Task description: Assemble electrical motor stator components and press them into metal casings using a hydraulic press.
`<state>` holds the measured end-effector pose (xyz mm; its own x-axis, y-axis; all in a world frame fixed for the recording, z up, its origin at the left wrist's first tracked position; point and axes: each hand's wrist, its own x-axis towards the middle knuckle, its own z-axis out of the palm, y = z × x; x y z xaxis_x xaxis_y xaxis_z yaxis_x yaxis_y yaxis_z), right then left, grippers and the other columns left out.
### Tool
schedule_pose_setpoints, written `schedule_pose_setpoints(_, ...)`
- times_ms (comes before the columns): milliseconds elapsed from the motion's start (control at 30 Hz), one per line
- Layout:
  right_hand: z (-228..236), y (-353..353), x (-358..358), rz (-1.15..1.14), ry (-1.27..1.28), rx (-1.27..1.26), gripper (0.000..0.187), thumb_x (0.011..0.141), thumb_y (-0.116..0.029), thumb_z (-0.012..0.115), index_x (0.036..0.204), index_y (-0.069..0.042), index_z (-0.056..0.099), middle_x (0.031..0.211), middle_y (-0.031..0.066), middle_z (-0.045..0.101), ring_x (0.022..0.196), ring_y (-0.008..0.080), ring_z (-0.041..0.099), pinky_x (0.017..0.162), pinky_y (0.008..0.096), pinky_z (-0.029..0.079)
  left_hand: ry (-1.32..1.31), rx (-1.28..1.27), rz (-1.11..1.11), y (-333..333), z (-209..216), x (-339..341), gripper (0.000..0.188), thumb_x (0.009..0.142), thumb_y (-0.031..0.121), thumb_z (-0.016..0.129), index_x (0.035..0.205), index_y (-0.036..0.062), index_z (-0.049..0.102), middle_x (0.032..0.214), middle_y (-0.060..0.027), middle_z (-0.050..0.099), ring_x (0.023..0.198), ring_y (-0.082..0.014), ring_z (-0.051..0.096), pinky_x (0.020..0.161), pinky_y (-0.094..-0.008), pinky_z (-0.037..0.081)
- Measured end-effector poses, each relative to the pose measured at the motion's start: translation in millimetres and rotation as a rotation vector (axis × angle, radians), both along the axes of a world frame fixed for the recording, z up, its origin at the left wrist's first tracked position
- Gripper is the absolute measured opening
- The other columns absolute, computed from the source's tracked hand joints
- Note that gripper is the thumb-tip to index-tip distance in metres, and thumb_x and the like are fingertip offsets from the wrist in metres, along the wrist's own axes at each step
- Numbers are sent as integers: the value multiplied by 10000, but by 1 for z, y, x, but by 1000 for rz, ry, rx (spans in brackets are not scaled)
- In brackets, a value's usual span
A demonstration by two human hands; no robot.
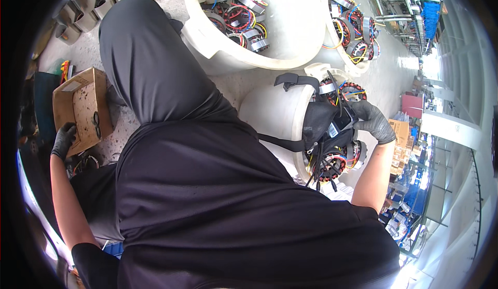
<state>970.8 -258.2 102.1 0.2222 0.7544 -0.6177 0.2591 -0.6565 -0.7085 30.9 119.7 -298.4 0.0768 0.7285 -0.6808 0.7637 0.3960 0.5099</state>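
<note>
My right hand point(374, 123), in a dark glove, is closed on the edge of a small black box-shaped device point(342, 122) with a pale label. Around the device are a black mesh pouch point(317, 119) with a strap and a bundle of black cables point(324, 167). They rest over the rim of a white bucket point(270, 110) holding motor stators point(332, 165) with coloured wires. On the far left, my gloved left hand point(64, 139) has its fingers curled at the rim of a cardboard box point(80, 99). Inside that box lies a pair of dark-handled scissors point(96, 125).
A large white tub point(290, 19) with several wired stators stands ahead, with another stator-filled bucket point(332, 35) to its right. Metal sleeves point(85, 1) stand in rows at the upper left. A red-and-yellow tool point(65, 71) lies behind the cardboard box. Stacked cartons point(402, 138) are farther right.
</note>
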Motion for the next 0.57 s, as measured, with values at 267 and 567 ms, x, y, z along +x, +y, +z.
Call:
schedule_pose_setpoints(267,87,116,-63,432,-784,152,396,882,53,675,1271,-15,652,1220,77,705,1114,156,664,993,324,524,-11,104,-38,1,26,3,275,995,247,642,1199,71,700,929,-16,687,723,-123,602,608,-287,472)
schedule_pose_setpoints(567,75,346,-310,1271,-631,852,276,896,-7,727,1171,-33,706,1137,105,727,1069,296,703,992,386,544,257,287,-49,-95,147,-11,364,990,284,634,1221,10,700,1148,-163,750,1078,-265,693,971,-402,517)
